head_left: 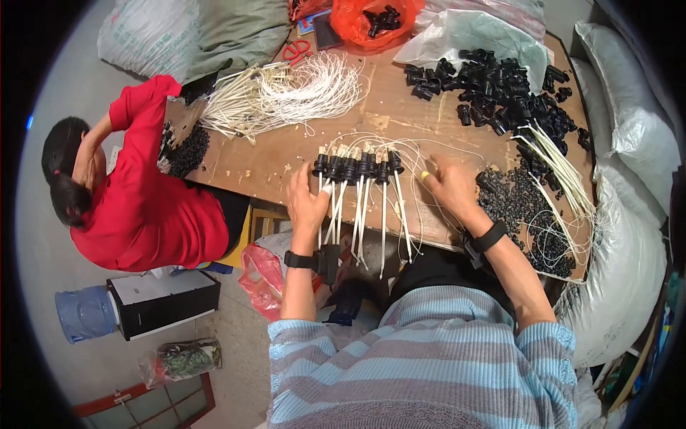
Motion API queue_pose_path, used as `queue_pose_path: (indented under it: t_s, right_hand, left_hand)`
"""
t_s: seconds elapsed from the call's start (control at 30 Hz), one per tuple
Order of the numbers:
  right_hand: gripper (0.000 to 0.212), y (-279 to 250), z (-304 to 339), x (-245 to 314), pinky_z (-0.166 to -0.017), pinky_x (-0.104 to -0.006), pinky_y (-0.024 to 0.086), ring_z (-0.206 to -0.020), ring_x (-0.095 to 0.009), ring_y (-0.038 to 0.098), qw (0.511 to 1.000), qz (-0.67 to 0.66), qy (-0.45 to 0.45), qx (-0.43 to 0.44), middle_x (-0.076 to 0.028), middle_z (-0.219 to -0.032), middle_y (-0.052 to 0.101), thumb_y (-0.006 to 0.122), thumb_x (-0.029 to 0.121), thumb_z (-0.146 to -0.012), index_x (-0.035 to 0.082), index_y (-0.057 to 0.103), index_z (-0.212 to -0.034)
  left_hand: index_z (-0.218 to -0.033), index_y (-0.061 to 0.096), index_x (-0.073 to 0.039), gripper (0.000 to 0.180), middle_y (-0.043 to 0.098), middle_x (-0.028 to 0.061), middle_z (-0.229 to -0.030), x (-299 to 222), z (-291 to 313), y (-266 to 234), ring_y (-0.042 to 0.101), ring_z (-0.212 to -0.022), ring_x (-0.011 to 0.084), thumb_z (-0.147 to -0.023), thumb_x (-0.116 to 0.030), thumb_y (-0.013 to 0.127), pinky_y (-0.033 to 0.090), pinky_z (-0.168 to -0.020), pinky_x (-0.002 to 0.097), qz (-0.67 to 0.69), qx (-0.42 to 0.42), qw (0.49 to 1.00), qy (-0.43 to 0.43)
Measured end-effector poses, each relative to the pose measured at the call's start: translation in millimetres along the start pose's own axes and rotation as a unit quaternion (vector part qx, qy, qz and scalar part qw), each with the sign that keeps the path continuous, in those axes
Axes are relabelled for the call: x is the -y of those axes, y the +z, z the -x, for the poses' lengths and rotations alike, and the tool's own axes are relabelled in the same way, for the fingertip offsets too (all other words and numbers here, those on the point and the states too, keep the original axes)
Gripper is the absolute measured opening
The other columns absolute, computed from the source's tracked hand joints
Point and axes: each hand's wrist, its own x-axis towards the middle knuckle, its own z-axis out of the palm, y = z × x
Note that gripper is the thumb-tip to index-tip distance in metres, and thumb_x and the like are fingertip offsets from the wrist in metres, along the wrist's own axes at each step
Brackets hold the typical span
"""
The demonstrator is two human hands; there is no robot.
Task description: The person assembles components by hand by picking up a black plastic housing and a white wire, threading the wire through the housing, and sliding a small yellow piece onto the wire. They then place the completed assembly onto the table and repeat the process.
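Observation:
A row of black lamp sockets (348,170) stands at the table's near edge, with cream tops and white tubes (384,207) hanging over the edge. Thin white wires curl from it to the right. My left hand (307,204) rests at the row's left end, fingers apart, its covered thumb tip beside the leftmost tube. Just right of the row, my right hand (455,187) lies over the table edge near the loose wires. A yellow band wraps its thumb; thumb and fingers are apart, and no held thing shows.
White wired tubes (286,96) lie heaped at the back left, near red scissors (296,51). Black sockets (500,93) pile at the back right; small black parts (522,207) spread below them. A person in red (150,207) sits left. Full sacks (618,250) line the right side.

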Motion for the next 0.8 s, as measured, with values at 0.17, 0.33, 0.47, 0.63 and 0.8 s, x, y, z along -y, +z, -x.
queue_pose_path:
  t_s: [0.17,0.33,0.47,0.63,0.8]
  right_hand:
    - [0.032,50.5,12.2,12.8,-0.07,-0.0507,0.049,-0.077,-0.042,0.062,0.993,-0.024,-0.004,0.119,-0.027,-0.082,0.062,0.062,0.027,-0.079,-0.001,0.058,-0.096]
    - [0.032,53.1,11.4,52.9,-0.068,-0.0496,0.05,-0.07,-0.043,0.063,0.99,-0.058,-0.027,0.125,-0.028,-0.073,0.063,0.062,0.025,-0.076,-0.007,0.062,-0.075]
    - [0.026,20.6,-1.9,35.2,-0.061,-0.0487,0.052,-0.067,-0.039,0.065,0.997,-0.027,-0.022,0.063,-0.021,-0.071,0.065,0.061,0.024,-0.078,0.0,0.062,-0.087]
    - [0.027,-7.6,-34.8,-33.2,-0.063,-0.0509,0.05,-0.074,-0.04,0.065,0.994,0.096,0.042,0.028,-0.023,-0.078,0.066,0.061,0.026,-0.078,0.004,0.061,-0.095]
    - [0.021,2.5,26.5,4.5,-0.061,-0.0475,0.051,-0.068,-0.038,0.065,0.969,-0.096,-0.14,0.179,-0.019,-0.075,0.066,0.064,0.021,-0.072,0.006,0.068,-0.085]
  left_hand:
    - [-0.149,0.02,-0.005,0.088,0.025,0.0328,-0.148,-16.8,10.4,25.5,0.023,-0.139,0.046,-0.074,-0.015,0.065,0.022,-0.114,0.0445,-0.002,0.095,0.995,-0.002]
    - [-0.147,0.022,0.003,0.081,0.031,0.0275,-0.147,-1.2,4.1,33.5,0.027,-0.138,0.0412,-0.077,-0.01,0.061,0.022,-0.114,0.0427,-0.018,0.024,1.0,-0.008]
    - [-0.146,0.027,0.0,0.078,0.038,0.0268,-0.142,-10.0,11.9,26.2,0.033,-0.134,0.0398,-0.076,-0.008,0.06,0.025,-0.113,0.0436,-0.077,-0.024,0.997,0.004]
    - [-0.136,0.043,-0.002,0.068,0.045,0.0224,-0.138,-91.4,6.2,34.4,0.039,-0.128,0.0406,-0.071,-0.001,0.062,0.03,-0.109,0.0457,-0.05,-0.026,0.982,0.181]
    - [-0.129,0.052,-0.003,0.056,0.056,0.0201,-0.126,-130.2,-9.9,87.2,0.051,-0.118,0.0373,-0.073,0.002,0.057,0.04,-0.103,0.0405,0.079,0.129,0.96,0.236]
